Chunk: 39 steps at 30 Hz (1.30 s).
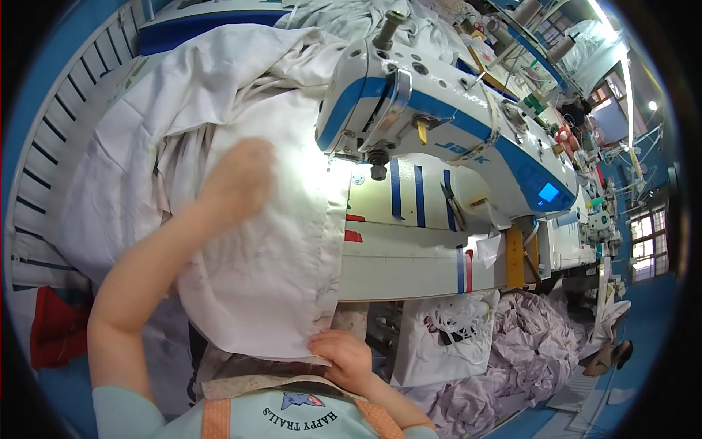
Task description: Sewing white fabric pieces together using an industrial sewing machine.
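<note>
A large white piece of cloth lies across the sewing machine table and hangs over its front edge toward me. Its right edge runs in a straight strip up to the needle area of a white and blue sewing machine. On top of the cloth, left of the machine head, is my left hand, its fingers smeared by motion. My right hand pinches the near right corner of the cloth at the table's front edge. The machine's lamp glares on the cloth, and the needle and presser foot are hard to make out.
Small scissors lie on the machine bed beside blue tape strips. A white bag and a heap of crumpled pale pink cloth sit right of me below the table. At left stands a white slatted rail, with red cloth below it.
</note>
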### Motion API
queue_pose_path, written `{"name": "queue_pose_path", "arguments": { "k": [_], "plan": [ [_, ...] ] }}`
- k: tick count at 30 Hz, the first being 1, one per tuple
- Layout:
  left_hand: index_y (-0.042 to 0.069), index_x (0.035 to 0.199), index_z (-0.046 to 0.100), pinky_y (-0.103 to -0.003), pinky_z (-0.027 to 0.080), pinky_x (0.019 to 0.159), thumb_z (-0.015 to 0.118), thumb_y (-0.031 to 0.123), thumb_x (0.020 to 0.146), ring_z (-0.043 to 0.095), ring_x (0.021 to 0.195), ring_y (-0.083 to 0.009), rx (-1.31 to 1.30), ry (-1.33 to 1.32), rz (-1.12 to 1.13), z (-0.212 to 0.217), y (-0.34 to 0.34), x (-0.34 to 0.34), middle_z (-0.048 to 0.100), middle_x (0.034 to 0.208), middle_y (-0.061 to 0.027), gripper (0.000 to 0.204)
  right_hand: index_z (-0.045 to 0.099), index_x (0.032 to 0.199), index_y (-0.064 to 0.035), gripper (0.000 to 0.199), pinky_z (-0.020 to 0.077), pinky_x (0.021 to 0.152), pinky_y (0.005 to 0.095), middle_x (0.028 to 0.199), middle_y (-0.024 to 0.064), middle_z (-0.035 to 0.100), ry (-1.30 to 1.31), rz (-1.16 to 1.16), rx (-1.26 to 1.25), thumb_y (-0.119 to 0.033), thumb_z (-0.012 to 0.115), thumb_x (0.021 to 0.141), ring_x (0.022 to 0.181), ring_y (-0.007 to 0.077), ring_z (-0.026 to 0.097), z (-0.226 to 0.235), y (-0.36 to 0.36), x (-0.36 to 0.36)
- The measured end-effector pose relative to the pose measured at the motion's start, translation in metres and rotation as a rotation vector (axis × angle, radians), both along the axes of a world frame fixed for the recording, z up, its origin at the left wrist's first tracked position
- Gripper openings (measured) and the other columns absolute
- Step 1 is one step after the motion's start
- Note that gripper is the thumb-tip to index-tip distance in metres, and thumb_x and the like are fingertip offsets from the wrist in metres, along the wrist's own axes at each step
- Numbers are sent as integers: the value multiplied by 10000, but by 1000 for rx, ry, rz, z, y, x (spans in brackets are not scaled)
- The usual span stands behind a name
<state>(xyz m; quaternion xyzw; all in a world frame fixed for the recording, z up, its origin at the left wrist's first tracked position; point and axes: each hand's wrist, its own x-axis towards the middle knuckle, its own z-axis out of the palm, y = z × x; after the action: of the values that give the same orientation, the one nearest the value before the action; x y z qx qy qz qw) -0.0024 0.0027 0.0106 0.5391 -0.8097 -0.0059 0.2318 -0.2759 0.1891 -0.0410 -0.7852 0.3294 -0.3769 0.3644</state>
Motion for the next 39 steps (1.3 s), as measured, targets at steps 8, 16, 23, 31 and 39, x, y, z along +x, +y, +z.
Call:
{"name": "queue_pose_path", "arguments": {
  "k": [8,16,23,31,39],
  "plan": [
    [90,1052,619,-379,431,876,652,104,685,526,896,-240,35,7,-382,-21,75,-41,539,921,-39,369,645,863,-37,192,545,794,393,895,94,673,74,19,-129,-9,665,675,841,266,658,27,-3,-8],
    [135,1097,621,-410,399,960,678,139,667,505,1062,-219,-140,-29,-505,-23,70,-34,557,1095,-10,434,643,878,-42,226,548,770,373,891,99,675,93,-7,-75,-2,666,657,841,271,661,15,4,-4],
    [198,1178,589,-533,283,1077,649,216,753,420,1238,-260,94,-75,-488,-14,67,-35,480,1337,-3,429,673,875,-53,291,546,733,357,871,105,685,124,-6,-44,33,639,599,826,269,674,11,-4,-20],
    [233,1164,594,-545,277,1078,635,250,779,418,1251,-248,133,-55,-486,-13,59,-37,496,1322,10,388,674,862,-57,251,548,729,353,869,101,684,125,32,-38,28,635,628,813,256,673,2,-16,-18],
    [276,1115,628,-526,308,1059,643,220,736,460,1205,-233,51,-54,-479,-16,21,-27,529,1247,-15,383,647,860,-44,228,552,745,364,869,89,672,138,42,-171,-30,684,636,821,254,660,17,-49,-13]
  ]
}}
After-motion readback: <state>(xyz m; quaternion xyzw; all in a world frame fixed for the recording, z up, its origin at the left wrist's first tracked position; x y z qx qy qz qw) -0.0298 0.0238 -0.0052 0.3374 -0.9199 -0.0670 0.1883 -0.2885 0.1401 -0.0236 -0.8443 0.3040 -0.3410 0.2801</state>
